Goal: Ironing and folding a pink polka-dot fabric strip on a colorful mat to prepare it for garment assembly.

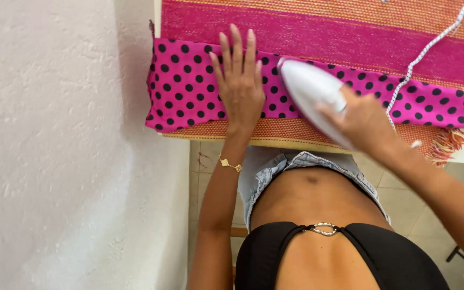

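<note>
Pressing flat with fingers spread, the left hand (239, 80) lies open on the strip of pink fabric with black polka dots (189, 91), fingertips reaching its far edge. Just beside it, the right hand (362, 119) is closed around the handle of a white clothes iron (310, 88), whose pointed tip rests on the same strip. A gold chain bracelet (230, 164) circles the left wrist. The dotted strip runs across an orange and magenta striped woven mat (318, 32), its left end hanging at the table edge (158, 16), close to the rough white plaster wall (55, 145). To the right the strip continues out of view, crossed by a white braided cord (430, 45). Fringe (449, 142) marks the mat's near right corner. Beige floor tiles (404, 198) show below.
</note>
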